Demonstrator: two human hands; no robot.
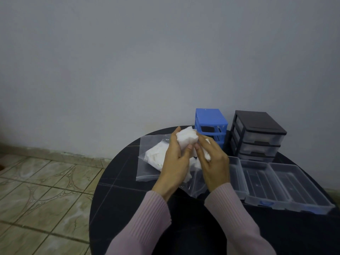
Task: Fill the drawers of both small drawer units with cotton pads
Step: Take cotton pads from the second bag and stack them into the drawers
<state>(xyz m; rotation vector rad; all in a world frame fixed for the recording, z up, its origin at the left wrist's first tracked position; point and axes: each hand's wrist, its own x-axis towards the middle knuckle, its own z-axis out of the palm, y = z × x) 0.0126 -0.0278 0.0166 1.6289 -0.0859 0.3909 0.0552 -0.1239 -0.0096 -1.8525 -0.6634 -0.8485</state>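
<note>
Both hands are up over the round black bench (114,181), working one clump of white cotton pads (186,138) between them. The left hand (174,162) has its fingers curled round the clump from the left, thumb pressed against its lower edge; the right hand (211,162) closes in from the other side, fingers bent against the same wad with more white showing under its palm. Below and behind the hands lies a clear plastic bag (147,159) flat on the bench, a heap of further pads visible inside it towards the left. At the back of the bench, near the wall, stands a blue drawer unit (211,119) whose slots look open at the front, and just beside it on the right a black drawer unit (257,133) with translucent drawers in place. In front of the black unit three clear drawers (276,183) lie side by side on the bench, touching one another, with nothing white in them. Pink ribbed sleeves (147,221) cover both forearms. To the left, patterned floor tiles (36,190) run up to a grey wall (128,61).
</note>
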